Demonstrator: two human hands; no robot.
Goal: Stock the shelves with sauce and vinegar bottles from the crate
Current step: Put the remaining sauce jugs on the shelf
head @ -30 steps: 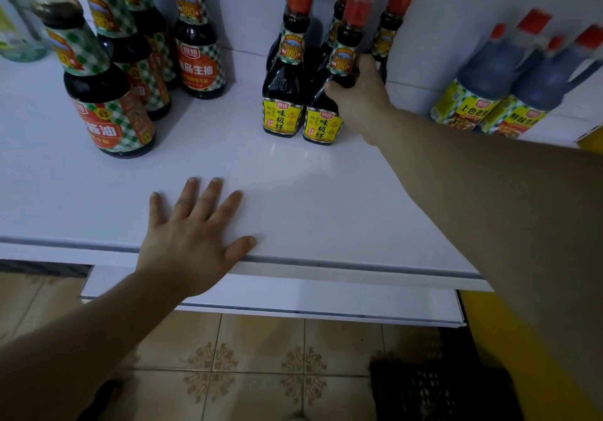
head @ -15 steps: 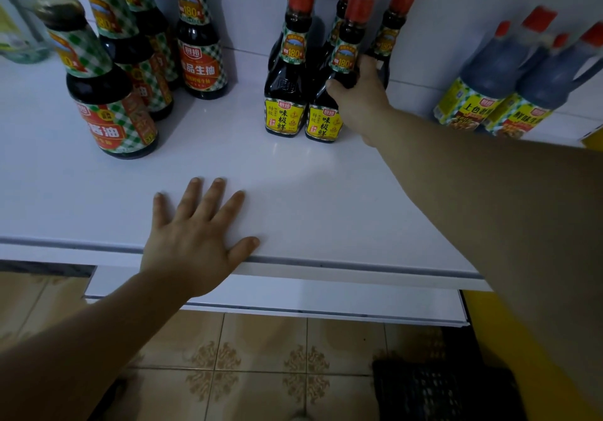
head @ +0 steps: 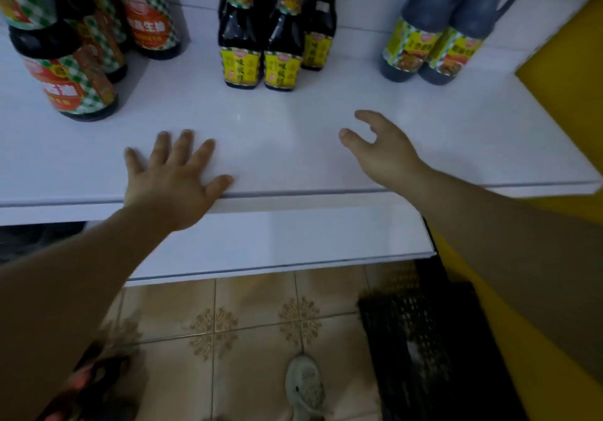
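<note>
A white shelf carries three groups of dark bottles. Small yellow-labelled sauce bottles stand in the middle at the back. Larger bottles with green-checked red labels stand at the left. Two tall bottles with yellow labels stand at the right. My left hand rests flat on the shelf's front edge, fingers spread. My right hand hovers over the shelf in front of the sauce bottles, fingers loosely curled, holding nothing. A black plastic crate sits on the floor at the lower right; its inside is dark.
A lower white shelf juts out beneath the top one. Beige patterned floor tiles lie below, with a grey shoe on them. A yellow panel borders the shelf on the right.
My right hand has let go of the small sauce bottle and drawn back toward the shelf's front. The view has tilted down. My left hand stays on the edge.
</note>
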